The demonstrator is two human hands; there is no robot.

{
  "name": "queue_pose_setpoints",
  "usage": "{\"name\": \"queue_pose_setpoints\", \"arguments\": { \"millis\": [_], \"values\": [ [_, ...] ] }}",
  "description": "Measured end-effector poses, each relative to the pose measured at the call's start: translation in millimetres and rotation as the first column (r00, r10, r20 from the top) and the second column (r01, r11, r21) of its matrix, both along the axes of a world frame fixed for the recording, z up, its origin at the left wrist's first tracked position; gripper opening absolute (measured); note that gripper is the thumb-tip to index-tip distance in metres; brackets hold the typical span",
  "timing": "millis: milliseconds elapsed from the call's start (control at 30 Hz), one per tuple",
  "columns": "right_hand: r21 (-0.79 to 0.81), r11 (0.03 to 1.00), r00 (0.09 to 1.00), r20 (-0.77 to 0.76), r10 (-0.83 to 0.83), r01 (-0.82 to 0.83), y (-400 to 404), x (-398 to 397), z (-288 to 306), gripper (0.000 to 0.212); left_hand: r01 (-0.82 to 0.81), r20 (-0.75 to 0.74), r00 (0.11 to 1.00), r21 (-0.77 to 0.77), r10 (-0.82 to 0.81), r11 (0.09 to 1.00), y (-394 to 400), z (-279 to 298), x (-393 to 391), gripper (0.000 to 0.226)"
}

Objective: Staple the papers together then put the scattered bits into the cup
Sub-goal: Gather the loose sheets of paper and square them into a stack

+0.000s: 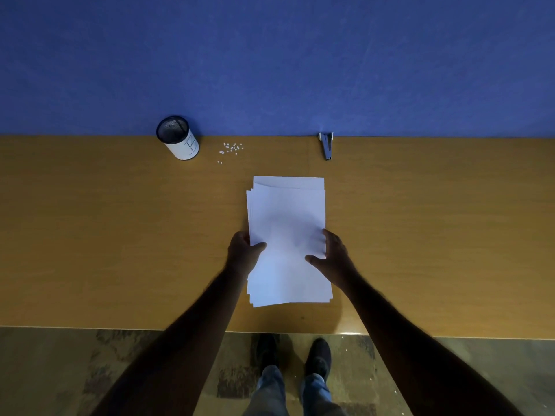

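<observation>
A loose stack of white papers [286,214] lies in the middle of the wooden table [120,235], its sheets slightly fanned. My left hand [244,250] grips the stack's left edge, thumb on top. My right hand [332,253] holds the right edge, thumb resting on the top sheet. A black mesh cup [178,138] with a white label stands at the back left. Several small white bits [232,148] are scattered just right of it. A grey-blue stapler [326,145] lies at the back, right of centre, against the wall.
A blue wall [270,61] rises directly behind the table's far edge. The table's near edge [120,328] runs across the lower part of the view, with patterned floor and my shoes [318,355] below it.
</observation>
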State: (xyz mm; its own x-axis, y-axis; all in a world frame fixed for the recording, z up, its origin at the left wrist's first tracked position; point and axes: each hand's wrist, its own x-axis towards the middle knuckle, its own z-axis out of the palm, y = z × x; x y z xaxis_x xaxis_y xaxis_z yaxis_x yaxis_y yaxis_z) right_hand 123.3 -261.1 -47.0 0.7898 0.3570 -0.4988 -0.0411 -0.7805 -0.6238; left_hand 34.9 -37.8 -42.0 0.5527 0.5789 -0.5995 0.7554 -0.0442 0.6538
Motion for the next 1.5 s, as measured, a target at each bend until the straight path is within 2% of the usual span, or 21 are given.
{"name": "queue_pose_setpoints", "arguments": {
  "millis": [67, 233, 300, 333, 400, 500, 600, 633, 700, 833, 900, 1000, 1133, 1233, 1300, 1500],
  "values": [
    [0.002, 1.000, 1.000, 0.009, 0.002, -0.002, 1, -1, 0, 0.092, 0.066, -0.005, 0.998, 0.023, -0.066, 0.998, -2, 4, -4, 0.039],
    [0.016, 1.000, 1.000, 0.027, 0.013, -0.013, 3, -6, 3, 0.089, 0.184, -0.019, 0.983, 0.185, -0.184, 0.965, -9, 9, -12, 0.031],
    [0.031, 0.999, 1.000, 0.016, 0.020, -0.020, 3, -7, 0, 0.087, 0.222, -0.013, 0.974, 0.202, -0.224, 0.954, -17, 23, -12, 0.027],
    [0.039, 0.999, 1.000, -0.001, 0.015, -0.015, 2, -7, -1, 0.087, 0.234, 0.000, 0.971, 0.204, -0.239, 0.950, -20, 27, -12, 0.032],
    [0.089, 0.995, 0.998, -0.028, -0.053, 0.055, 1, -8, -2, 0.086, 0.243, 0.021, 0.967, 0.206, -0.253, 0.948, -27, 37, -13, 0.048],
    [0.185, 0.957, 0.974, -0.004, -0.228, 0.224, -5, -4, -3, 0.085, 0.281, 0.123, 0.942, 0.218, -0.312, 0.935, -32, 47, -17, 0.040],
    [0.382, 0.814, 0.897, -0.123, -0.425, 0.438, -13, 7, 18, 0.092, 0.313, 0.210, 0.918, 0.141, -0.338, 0.939, -31, 54, -22, 0.043],
    [0.454, 0.757, 0.880, -0.169, -0.444, 0.469, -15, 12, 28, 0.088, 0.314, 0.236, 0.913, 0.113, -0.332, 0.943, -28, 53, -24, 0.048],
    [0.533, 0.714, 0.886, -0.185, -0.425, 0.454, -19, 20, 54, 0.070, 0.299, 0.286, 0.907, 0.077, -0.308, 0.951, -24, 57, -28, 0.050],
    [0.649, 0.669, 0.922, -0.141, -0.360, 0.361, -18, 26, 105, 0.032, 0.269, 0.467, 0.832, 0.132, -0.299, 0.954, -20, 78, -24, 0.015],
    [0.703, 0.652, 0.938, -0.064, -0.340, 0.284, -16, 24, 119, 0.024, 0.197, 0.538, 0.807, 0.139, -0.241, 0.970, -16, 83, -19, 0.021],
    [0.668, 0.692, 0.931, -0.003, -0.364, 0.273, -16, 18, 126, 0.025, 0.104, 0.511, 0.852, 0.055, -0.117, 0.993, -18, 88, -18, 0.025],
    [0.576, 0.770, 0.934, 0.031, -0.356, 0.274, -14, 4, 108, 0.040, 0.145, 0.435, 0.891, 0.000, -0.131, 0.989, -24, 75, -27, 0.030],
    [0.500, 0.825, 0.937, 0.070, -0.344, 0.266, -16, -3, 92, 0.040, 0.102, 0.411, 0.909, -0.058, -0.069, 0.993, -27, 67, -27, 0.022],
    [0.498, 0.821, 0.933, 0.066, -0.355, 0.278, -16, -6, 88, 0.040, 0.060, 0.399, 0.916, -0.064, -0.029, 0.996, -29, 63, -28, 0.022],
    [0.529, 0.798, 0.929, 0.044, -0.367, 0.290, -16, -9, 83, 0.037, 0.077, 0.442, 0.897, -0.119, -0.016, 0.990, -36, 64, -28, 0.029]
  ]
}}
